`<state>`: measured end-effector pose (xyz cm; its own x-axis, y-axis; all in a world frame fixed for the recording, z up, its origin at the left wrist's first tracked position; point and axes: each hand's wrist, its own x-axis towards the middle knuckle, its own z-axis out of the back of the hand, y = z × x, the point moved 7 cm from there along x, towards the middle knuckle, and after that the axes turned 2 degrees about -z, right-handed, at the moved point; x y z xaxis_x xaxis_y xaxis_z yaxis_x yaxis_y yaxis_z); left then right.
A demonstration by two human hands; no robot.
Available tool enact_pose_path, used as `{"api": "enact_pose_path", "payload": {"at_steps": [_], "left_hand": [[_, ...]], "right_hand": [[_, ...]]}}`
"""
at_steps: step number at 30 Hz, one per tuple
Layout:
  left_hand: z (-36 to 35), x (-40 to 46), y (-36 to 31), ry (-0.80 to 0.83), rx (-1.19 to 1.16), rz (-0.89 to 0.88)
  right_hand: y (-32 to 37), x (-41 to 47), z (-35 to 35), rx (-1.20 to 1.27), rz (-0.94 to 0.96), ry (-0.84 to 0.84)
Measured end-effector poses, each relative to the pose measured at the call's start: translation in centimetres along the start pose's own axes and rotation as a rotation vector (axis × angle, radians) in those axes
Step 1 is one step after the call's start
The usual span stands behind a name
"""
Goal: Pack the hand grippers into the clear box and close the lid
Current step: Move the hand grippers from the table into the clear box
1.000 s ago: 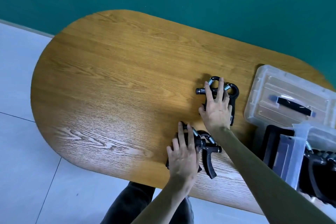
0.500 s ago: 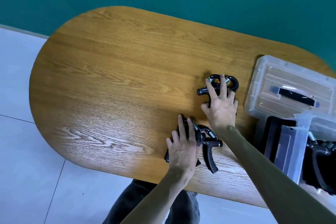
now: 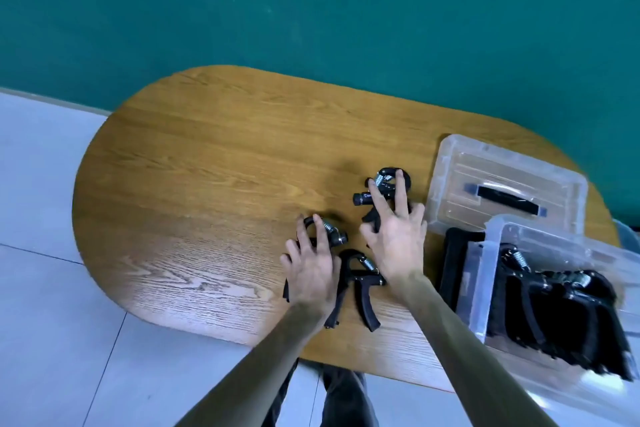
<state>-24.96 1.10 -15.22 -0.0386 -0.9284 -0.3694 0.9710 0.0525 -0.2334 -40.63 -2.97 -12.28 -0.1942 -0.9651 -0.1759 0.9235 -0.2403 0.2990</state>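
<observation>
The left hand (image 3: 311, 270) is lying with extended fingers on a black hand gripper (image 3: 320, 230), and the right hand (image 3: 396, 246) is pressing straightened fingers onto a second hand gripper (image 3: 381, 187); neither hand is curling around anything. A third hand gripper (image 3: 360, 288) is lying between the two wrists on the oval wooden table (image 3: 207, 184). To the right, the clear box (image 3: 491, 291) is standing open with more black grippers (image 3: 568, 308) inside, and its lid (image 3: 505, 184) is resting flat on the table just beyond it.
</observation>
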Motion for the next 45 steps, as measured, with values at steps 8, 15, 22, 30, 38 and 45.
{"api": "enact_pose_path", "payload": {"at_steps": [8, 15, 22, 30, 38, 45], "left_hand": [[7.4, -0.5, -3.8, -0.129, 0.003, 0.051], [10.7, -1.9, -10.7, -0.202, -0.094, -0.049], [11.1, -4.0, -18.2, -0.194, -0.108, -0.144], [7.0, -7.6, -27.2, -0.130, -0.076, -0.234], [2.5, -9.4, -32.3, -0.053, -0.033, -0.300], [-1.5, -8.9, -32.3, -0.013, 0.018, -0.270]], "right_hand": [[-1.5, -2.5, 7.8, 0.042, 0.006, -0.092], [-4.4, -3.8, 13.0, 0.076, -0.005, -0.152], [-10.1, -6.0, 16.9, 0.127, -0.064, -0.247], [-19.8, -10.4, 18.7, 0.094, -0.198, -0.307], [-26.5, -13.0, 17.8, 0.118, -0.304, -0.340], [-30.1, -13.9, 14.1, 0.168, -0.377, -0.282]]}}
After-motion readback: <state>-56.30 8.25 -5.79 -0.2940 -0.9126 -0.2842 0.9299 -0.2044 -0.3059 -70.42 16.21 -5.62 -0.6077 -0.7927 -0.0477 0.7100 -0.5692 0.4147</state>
